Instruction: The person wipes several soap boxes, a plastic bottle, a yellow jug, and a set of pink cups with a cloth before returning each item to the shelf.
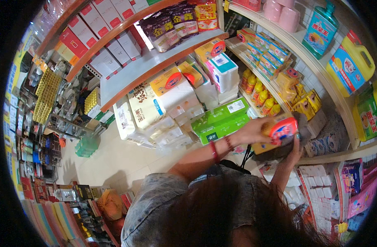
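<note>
Between my two hands is an orange soap package (284,131) with a red oval label, slightly blurred. My left hand (253,131), with red bracelets on its wrist, grips the package from the left. On the right side, the fingers of my right hand (294,149) are against its edge. Just below the held package is another orange package (262,148), partly covered by my left hand. Green tissue packs (220,120) lie left of my hands. Yellow packets (307,105) and similar orange packages (288,81) stand on the shelf beyond.
Paper-roll packs (145,108) are stacked on the floor at the left. A wooden-edged shelf (163,69) overhangs them. Yellow bottles (261,95) line the lower right shelf, with large detergent jugs (350,64) above. Below my right hand is another shelf edge (333,159).
</note>
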Tool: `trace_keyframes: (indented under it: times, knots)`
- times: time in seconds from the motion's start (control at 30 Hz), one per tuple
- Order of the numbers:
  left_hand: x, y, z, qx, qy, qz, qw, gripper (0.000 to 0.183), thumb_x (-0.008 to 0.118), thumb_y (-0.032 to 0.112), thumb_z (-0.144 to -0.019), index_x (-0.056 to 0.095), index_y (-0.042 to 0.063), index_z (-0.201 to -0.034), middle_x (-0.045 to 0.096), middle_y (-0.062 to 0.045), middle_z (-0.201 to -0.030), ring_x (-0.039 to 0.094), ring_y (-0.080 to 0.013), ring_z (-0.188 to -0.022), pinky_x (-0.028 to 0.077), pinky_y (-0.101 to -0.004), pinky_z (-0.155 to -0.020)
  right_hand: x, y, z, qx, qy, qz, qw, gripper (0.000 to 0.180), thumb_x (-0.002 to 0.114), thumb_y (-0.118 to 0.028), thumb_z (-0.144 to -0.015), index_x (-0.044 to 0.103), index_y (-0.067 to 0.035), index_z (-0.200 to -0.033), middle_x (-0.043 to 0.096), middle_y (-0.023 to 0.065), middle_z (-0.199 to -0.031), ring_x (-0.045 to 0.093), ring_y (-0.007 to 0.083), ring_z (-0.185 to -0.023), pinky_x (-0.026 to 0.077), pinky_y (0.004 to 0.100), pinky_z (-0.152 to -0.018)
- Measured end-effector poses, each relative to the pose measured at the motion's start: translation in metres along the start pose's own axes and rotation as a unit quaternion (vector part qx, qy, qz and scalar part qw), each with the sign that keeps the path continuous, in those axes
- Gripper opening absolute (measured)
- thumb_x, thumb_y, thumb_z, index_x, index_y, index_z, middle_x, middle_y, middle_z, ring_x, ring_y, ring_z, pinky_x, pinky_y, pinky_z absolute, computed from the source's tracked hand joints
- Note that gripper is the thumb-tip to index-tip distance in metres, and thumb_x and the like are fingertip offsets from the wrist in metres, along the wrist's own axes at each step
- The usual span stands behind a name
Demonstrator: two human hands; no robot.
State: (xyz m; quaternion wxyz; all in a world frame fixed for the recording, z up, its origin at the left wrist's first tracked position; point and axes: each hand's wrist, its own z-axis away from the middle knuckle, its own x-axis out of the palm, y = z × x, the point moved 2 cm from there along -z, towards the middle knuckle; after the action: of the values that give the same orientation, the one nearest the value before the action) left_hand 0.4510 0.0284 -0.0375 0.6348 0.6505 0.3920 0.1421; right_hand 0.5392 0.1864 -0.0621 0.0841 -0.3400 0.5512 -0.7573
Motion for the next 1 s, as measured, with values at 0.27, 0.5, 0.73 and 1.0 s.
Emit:
trace_keyframes:
  times: [0.27, 0.5, 0.73, 1.0]
  knots:
    - [-0.229, -0.034, 0.141, -0.089, 0.557, -0.26, 0.784, 0.051, 0.073, 0.017, -0.065, 0.051, 0.0, -0.108, 0.061, -0.011, -0.097, 0.058, -0.0189, -0.088, 0.047, -0.0313, -0.076, 0.007, -0.009, -0.016, 0.042, 0.056, 0.057, 0.996, 0.063, 0.067, -0.023, -0.074, 0.037, 0.0, -0.125, 0.048, 0.017, -0.114, 0.053, 0.0291, -0.096, 0.048, 0.042, -0.075]
    - [-0.445, -0.087, 0.135, -0.354, 0.515, -0.418, 0.659, 0.062, 0.069, 0.043, -0.056, 0.058, 0.001, -0.1, 0.062, -0.019, -0.088, 0.061, -0.0301, -0.084, 0.048, -0.0377, -0.071, 0.007, 0.007, -0.058, 0.052, 0.073, 0.037, 0.995, 0.051, 0.063, -0.011, -0.075, 0.042, -0.001, -0.12, 0.053, 0.0145, -0.107, 0.056, 0.0278, -0.09, 0.048, 0.039, -0.071]
    - [-0.507, -0.163, 0.098, -0.497, 0.493, -0.405, 0.588, 0.064, 0.07, 0.042, -0.057, 0.056, 0.001, -0.105, 0.058, -0.02, -0.101, 0.056, -0.0346, -0.095, 0.044, -0.0406, -0.078, 0.01, 0.022, -0.099, 0.031, 0.085, 0.06, 0.994, 0.042, 0.064, -0.01, -0.074, 0.049, 0.001, -0.111, 0.054, 0.0133, -0.107, 0.056, 0.025, -0.088, 0.047, 0.0353, -0.072]
    - [-0.372, -0.056, -0.102, 0.051, 0.496, -0.306, 0.811, 0.025, 0.058, 0.001, -0.075, 0.056, -0.001, -0.1, 0.059, -0.012, -0.1, 0.054, -0.0215, -0.095, 0.041, -0.0334, -0.084, 0.036, 0.043, -0.1, 0.043, 0.117, 0.086, 0.988, 0.033, 0.06, -0.009, -0.077, 0.051, 0.003, -0.106, 0.058, 0.0121, -0.096, 0.058, 0.0231, -0.077, 0.049, 0.0345, -0.065]
